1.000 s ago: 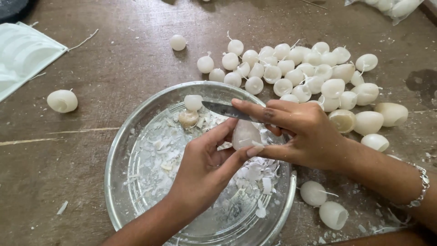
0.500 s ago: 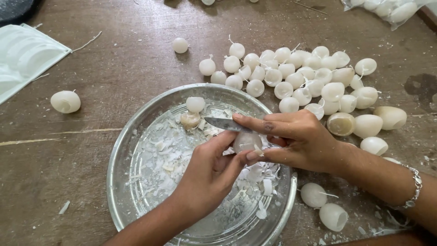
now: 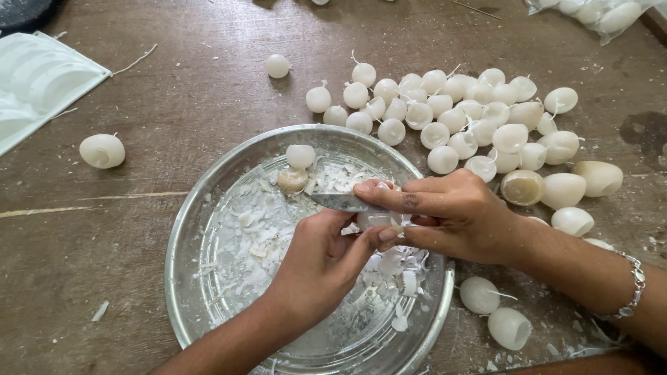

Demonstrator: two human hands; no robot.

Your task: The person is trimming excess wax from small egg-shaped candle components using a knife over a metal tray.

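Left hand (image 3: 326, 260) clamped on white wax piece (image 3: 372, 220) over metal tray (image 3: 182, 229), right hand (image 3: 455, 212) gripping knife (image 3: 340, 202) against it, wax shavings (image 3: 260, 229) in tray, wax balls (image 3: 479, 121) heaped on tabletop (image 3: 174, 97)

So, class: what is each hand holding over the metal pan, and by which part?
The left hand grips a white wax candle piece by its sides. The right hand holds a knife by its hidden handle, forefinger along the blade.
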